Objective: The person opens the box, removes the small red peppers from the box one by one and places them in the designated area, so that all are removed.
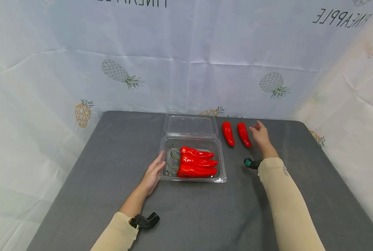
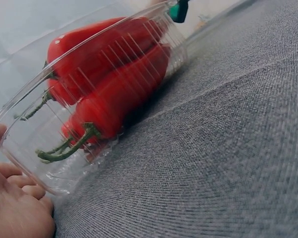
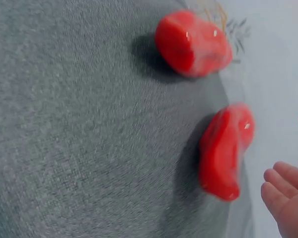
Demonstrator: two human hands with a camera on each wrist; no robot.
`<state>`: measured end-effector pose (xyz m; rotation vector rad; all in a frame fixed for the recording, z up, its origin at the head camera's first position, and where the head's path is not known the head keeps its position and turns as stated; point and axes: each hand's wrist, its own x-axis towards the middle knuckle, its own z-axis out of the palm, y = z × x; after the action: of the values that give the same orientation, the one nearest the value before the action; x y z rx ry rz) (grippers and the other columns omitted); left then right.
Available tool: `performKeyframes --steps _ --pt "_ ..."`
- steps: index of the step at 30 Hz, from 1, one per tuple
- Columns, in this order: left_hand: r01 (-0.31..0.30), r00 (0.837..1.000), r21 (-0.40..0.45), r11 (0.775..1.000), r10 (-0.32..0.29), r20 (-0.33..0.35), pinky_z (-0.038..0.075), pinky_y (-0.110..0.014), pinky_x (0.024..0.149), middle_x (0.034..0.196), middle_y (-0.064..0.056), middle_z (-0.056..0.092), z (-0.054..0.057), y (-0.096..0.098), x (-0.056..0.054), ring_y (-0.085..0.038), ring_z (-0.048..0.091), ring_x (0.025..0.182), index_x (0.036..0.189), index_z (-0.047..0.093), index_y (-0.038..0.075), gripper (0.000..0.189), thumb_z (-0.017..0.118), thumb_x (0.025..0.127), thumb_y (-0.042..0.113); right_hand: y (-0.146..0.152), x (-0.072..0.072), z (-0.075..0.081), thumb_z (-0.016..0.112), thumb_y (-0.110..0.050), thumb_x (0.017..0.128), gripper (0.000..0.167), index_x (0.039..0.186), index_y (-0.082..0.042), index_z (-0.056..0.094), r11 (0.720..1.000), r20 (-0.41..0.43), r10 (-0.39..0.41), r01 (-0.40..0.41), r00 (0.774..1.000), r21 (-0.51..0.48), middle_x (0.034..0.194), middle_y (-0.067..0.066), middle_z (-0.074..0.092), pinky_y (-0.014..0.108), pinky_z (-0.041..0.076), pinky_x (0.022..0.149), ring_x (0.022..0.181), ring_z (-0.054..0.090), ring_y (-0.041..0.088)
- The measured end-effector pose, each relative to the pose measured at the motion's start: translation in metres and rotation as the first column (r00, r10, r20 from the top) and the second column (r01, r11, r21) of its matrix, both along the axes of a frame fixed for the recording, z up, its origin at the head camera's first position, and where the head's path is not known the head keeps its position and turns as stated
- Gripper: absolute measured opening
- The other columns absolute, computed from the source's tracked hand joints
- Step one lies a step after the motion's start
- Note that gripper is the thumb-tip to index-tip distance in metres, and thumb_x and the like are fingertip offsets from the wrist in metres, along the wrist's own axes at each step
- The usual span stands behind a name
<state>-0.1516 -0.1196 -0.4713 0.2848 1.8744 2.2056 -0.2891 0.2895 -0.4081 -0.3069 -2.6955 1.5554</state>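
Several long red peppers [image 1: 198,161] lie side by side in a clear plastic clamshell container [image 1: 223,167], green stems toward the left. My left hand [image 1: 153,174] grips the container's left edge, thumb at the rim and fingers [image 2: 20,179] bent against the outer wall. Right of the container, two more red peppers rest on the table: one nearer the container [image 1: 228,133] and one farther right [image 1: 244,135]. My right hand [image 1: 259,135] is just beside the farther-right pepper [image 3: 223,153], thumb and fingers apart, with nothing held.
The container's transparent lid [image 1: 191,124] is folded back toward the far edge of the grey cloth-covered table [image 1: 117,153]. A white curtain with pineapple prints [image 1: 186,80] hangs right behind the table. Each wrist wears a black camera mount [image 1: 145,221].
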Motion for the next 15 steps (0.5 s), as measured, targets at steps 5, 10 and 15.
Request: performKeyframes --steps 5,10,15 --pt "0.001 1.000 0.003 1.000 -0.001 -0.005 -0.002 -0.043 0.118 0.158 -0.008 -0.003 -0.001 0.000 0.000 -0.022 -0.007 0.145 0.149 -0.001 0.002 0.061 0.032 0.101 0.020 -0.007 0.003 0.012 0.040 -0.023 0.099 0.069 0.149 -0.004 -0.004 0.998 -0.011 0.052 -0.052 0.999 0.026 0.153 0.025 0.016 0.051 0.022 0.113 0.141 0.018 0.038" --pt "-0.002 1.000 0.004 1.000 0.002 -0.006 -0.003 -0.043 0.117 0.158 -0.010 -0.003 0.000 0.000 0.000 -0.023 -0.008 0.145 0.149 -0.001 0.001 0.060 0.032 0.102 0.019 -0.014 0.006 0.025 0.040 -0.025 0.099 0.071 0.149 -0.005 -0.006 0.997 -0.009 0.075 -0.075 0.997 0.033 0.154 0.024 0.013 0.053 0.020 0.113 0.142 0.015 0.039" --pt "-0.002 1.000 0.003 1.000 0.002 -0.028 -0.003 -0.045 0.117 0.158 -0.010 -0.003 -0.001 0.000 0.000 -0.024 -0.007 0.145 0.149 -0.001 0.001 0.066 0.036 0.101 0.026 -0.019 0.010 0.034 0.041 -0.029 0.099 0.073 0.150 -0.005 -0.005 0.993 0.037 0.101 -0.103 0.994 0.057 0.155 0.023 0.009 0.055 0.020 0.113 0.143 0.012 0.039"
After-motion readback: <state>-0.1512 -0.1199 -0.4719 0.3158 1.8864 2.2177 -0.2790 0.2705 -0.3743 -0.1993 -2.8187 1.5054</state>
